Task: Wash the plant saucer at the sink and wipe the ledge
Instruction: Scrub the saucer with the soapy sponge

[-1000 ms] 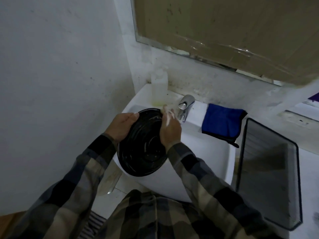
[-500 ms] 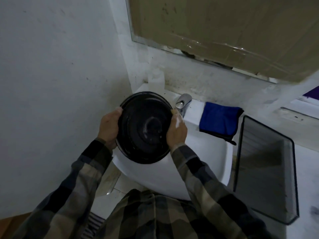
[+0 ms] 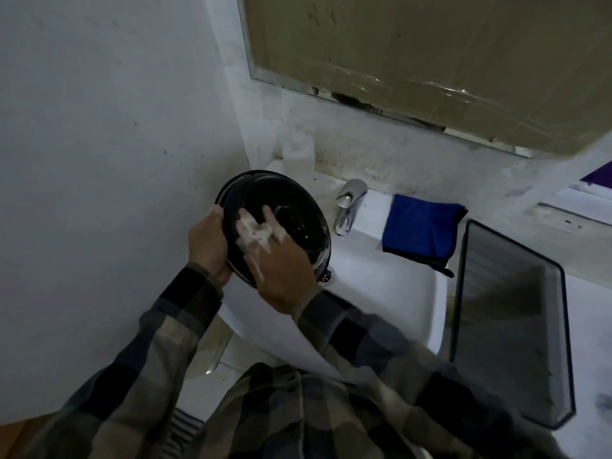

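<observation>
I hold the black round plant saucer [image 3: 298, 213] tilted over the white sink [image 3: 381, 286], its inside turned toward me. My left hand [image 3: 208, 246] grips its left rim. My right hand [image 3: 278, 270] lies on the inner face with fingers spread and white foam on them. Foam also streaks the saucer's lower right rim. A folded blue cloth [image 3: 420, 230] lies on the sink's back right corner.
A chrome tap [image 3: 347, 207] stands just right of the saucer, above the drain [image 3: 326, 276]. A pale soap bottle [image 3: 298, 150] stands in the back corner. A black mesh tray [image 3: 510, 326] sits on the white ledge [image 3: 589, 326] to the right. The wall is close on the left.
The saucer was lifted and turned, then tilted back over the basin. My right hand left the right rim and now lies on the inner face with foam.
</observation>
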The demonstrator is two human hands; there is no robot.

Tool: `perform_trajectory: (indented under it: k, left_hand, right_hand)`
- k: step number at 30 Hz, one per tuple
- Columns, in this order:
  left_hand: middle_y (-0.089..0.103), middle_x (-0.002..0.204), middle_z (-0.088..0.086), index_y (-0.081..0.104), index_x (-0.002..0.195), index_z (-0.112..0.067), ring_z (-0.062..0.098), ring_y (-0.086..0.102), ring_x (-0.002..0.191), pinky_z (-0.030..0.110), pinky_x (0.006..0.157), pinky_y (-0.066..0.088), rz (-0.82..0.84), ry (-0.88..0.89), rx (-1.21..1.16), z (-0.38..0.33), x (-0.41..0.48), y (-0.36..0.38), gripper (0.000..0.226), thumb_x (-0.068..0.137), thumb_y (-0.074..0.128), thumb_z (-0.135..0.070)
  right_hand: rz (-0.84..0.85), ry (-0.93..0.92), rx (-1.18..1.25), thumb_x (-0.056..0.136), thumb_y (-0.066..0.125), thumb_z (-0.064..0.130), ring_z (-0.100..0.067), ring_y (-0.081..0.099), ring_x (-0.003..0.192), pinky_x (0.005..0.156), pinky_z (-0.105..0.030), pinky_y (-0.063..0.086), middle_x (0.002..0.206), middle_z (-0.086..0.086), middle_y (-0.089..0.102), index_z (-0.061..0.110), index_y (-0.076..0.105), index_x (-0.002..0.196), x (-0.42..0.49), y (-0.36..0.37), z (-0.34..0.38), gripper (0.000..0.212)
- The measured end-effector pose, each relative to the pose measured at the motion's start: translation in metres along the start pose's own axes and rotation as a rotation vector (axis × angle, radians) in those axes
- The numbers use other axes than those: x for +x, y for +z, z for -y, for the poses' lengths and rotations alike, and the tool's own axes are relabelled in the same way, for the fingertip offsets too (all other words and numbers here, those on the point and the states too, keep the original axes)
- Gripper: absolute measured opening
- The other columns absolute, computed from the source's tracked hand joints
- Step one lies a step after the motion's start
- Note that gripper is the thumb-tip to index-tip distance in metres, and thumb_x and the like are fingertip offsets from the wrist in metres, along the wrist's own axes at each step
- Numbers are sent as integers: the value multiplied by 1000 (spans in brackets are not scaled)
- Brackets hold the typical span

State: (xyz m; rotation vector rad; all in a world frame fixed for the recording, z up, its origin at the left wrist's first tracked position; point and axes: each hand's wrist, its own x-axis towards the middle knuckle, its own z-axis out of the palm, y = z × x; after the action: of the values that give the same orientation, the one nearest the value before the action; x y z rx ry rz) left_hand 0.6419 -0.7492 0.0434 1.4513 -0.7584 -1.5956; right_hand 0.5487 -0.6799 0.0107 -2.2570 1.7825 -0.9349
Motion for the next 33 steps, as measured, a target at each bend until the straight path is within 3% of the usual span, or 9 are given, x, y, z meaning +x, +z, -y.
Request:
perform_trajectory:
  k: [3, 6, 10, 12, 16, 21, 26, 30, 33]
  left_hand:
    - [65, 113, 21, 59, 117, 3, 18, 63, 85, 32, 78, 56, 59, 51, 101, -3, -9, 2, 39, 101, 39, -26]
    - [69, 85, 1, 68, 93, -8, 12, 65, 71, 16, 57, 54, 61, 97, 112, 0, -15, 0, 27, 100, 45, -22]
    - [63, 78, 0, 63, 76, -15, 11, 57, 68, 14, 53, 49, -37, 153, 126, -5, -12, -5, 32, 100, 44, -24]
    - [63, 79, 3, 63, 76, -13, 18, 58, 73, 21, 61, 50, -69, 115, 86, -4, -8, -3, 32, 100, 45, -25]
    - [67, 84, 6, 66, 81, -14, 21, 64, 74, 27, 64, 53, -22, 37, 95, 2, -6, 1, 30, 99, 45, -28]
    - [65, 75, 2, 65, 74, -13, 12, 61, 64, 19, 56, 50, 12, 106, 184, 1, -6, 6, 31, 98, 48, -22]
    - [68, 88, 12, 68, 85, -7, 22, 65, 78, 33, 76, 52, 183, 78, 208, 0, -1, 4, 30, 99, 45, -20]
    - [59, 68, 5, 59, 78, -3, 8, 54, 55, 26, 63, 44, 150, 141, 276, 2, -2, 5, 28, 98, 47, -20]
    - [71, 85, 4, 69, 82, -9, 13, 67, 74, 25, 71, 53, 162, 37, 188, 2, 2, -2, 31, 99, 47, -25]
  right_hand:
    - [198, -80, -105, 93, 32, 24, -33, 41, 123, 114, -47, 20, 134, -14, 52, 10, 45, 136, 39, 1, -13, 47]
    - [143, 185, 5, 95, 25, 15, -36, 50, 112, 104, -50, 33, 119, -19, 58, 1, 50, 125, 61, -8, -44, 42]
    - [67, 561, 89, 103, 24, 16, -32, 28, 138, 116, -38, 18, 148, -18, 36, 0, 43, 136, 28, -17, -73, 42]
    - [-14, 442, 217, 101, 23, 21, -31, 37, 129, 114, -45, 20, 135, -25, 48, -4, 55, 120, 8, -11, -35, 45]
    - [-17, 139, 234, 99, 30, 16, -31, 23, 128, 114, -32, 8, 133, -33, 46, -13, 49, 123, 2, -11, 11, 43]
    - [-54, 467, 239, 97, 27, 10, -42, 36, 129, 113, -44, 20, 137, -32, 43, -12, 56, 114, 26, -15, -40, 40]
    - [6, 136, 245, 96, 34, 15, -34, 17, 140, 115, -38, 13, 147, -22, 36, -3, 44, 135, 11, -11, -9, 44]
    - [-85, 498, 245, 100, 24, 28, -24, 8, 144, 118, -44, 13, 155, -10, 24, 4, 30, 145, 34, -14, -51, 51]
    - [5, 318, 222, 100, 26, 25, -37, 20, 141, 117, -44, 15, 150, -12, 34, 6, 38, 142, 31, -17, -25, 47]
